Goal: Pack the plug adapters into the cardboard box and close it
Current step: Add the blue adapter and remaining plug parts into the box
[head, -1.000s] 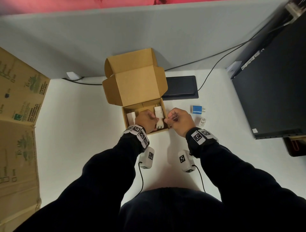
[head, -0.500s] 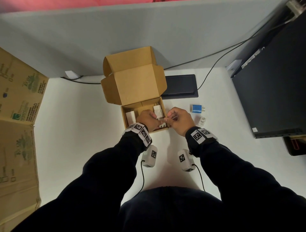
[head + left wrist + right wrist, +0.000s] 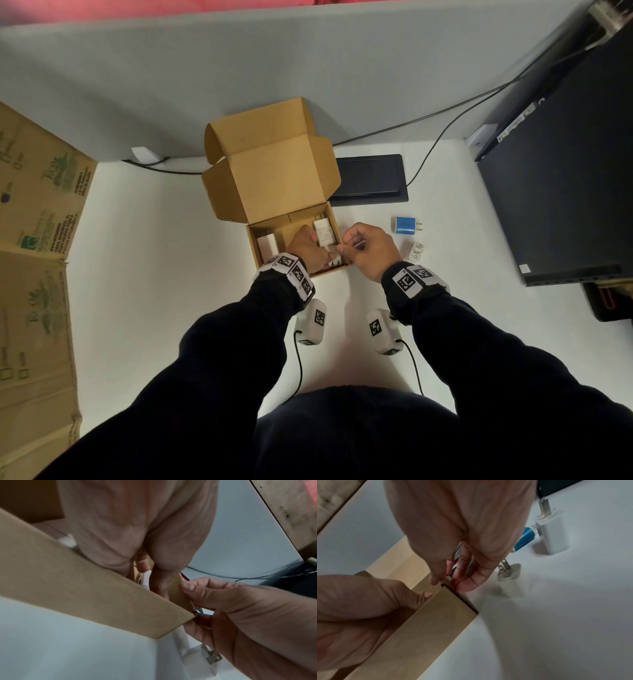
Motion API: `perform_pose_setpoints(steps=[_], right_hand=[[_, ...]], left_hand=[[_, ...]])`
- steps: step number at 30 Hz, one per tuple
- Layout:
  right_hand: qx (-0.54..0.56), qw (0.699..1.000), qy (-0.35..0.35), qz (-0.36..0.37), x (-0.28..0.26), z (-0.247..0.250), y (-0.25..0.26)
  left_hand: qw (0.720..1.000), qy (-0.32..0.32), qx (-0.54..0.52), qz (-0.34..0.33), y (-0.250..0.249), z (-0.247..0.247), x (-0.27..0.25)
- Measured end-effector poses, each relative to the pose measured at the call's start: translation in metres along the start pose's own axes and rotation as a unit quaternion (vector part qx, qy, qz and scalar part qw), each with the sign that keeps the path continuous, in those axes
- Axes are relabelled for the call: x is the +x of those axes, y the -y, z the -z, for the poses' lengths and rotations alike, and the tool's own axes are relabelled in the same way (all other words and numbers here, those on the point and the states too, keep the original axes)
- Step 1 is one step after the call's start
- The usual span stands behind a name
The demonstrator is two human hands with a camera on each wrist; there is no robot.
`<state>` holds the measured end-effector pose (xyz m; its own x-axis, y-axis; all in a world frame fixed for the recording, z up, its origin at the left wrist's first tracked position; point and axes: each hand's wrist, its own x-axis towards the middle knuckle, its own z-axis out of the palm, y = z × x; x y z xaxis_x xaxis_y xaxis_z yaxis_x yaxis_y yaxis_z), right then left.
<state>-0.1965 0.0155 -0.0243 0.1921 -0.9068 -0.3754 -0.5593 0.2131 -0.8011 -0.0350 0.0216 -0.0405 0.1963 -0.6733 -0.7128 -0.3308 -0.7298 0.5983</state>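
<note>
left hand (image 3: 310, 247) curled, right hand (image 3: 368, 247) pinching

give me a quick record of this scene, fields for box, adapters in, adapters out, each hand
box: cardboard box, lid open, on the table
inside: left white adapter; right white adapter
outside, right of the box: blue adapter; near white adapter; far white adapter
left hand: reaches into the box; what it holds is hidden
right hand: pinches the box's right wall at the near corner
</note>
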Motion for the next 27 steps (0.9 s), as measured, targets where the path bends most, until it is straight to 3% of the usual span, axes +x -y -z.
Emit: perform_pose_setpoints(steps=[6, 11, 14, 17, 20, 23, 27], right_hand=[[-0.015, 1.000, 0.003, 0.000, 0.002, 0.002, 0.002], [-0.001, 1.000, -0.009, -0.012, -0.001, 0.020, 0.001], [-0.035, 0.998, -0.053, -0.014, -0.003, 0.037, -0.008], [-0.097, 0.992, -0.082, -0.014, -0.011, 0.048, -0.019], [-0.196, 0.980, 0.015, 0.008, -0.021, 0.047, -0.027], [-0.302, 0.948, 0.100, 0.025, -0.028, 0.038, -0.033], [-0.277, 0.959, 0.056, 0.003, -0.031, 0.029, -0.038]], left_hand=[[1.000, 0.020, 0.007, 0.003, -0.001, 0.001, 0.003], [0.993, 0.070, -0.054, 0.076, -0.013, 0.020, -0.010], [0.996, 0.079, 0.020, 0.045, -0.025, 0.040, -0.017], [0.998, 0.068, 0.005, 0.003, -0.038, 0.051, -0.019], [0.996, 0.016, -0.038, -0.078, -0.051, 0.049, -0.025], [0.994, 0.002, -0.049, -0.102, -0.053, 0.034, -0.029], [0.989, -0.032, -0.033, -0.140, -0.052, 0.018, -0.038]])
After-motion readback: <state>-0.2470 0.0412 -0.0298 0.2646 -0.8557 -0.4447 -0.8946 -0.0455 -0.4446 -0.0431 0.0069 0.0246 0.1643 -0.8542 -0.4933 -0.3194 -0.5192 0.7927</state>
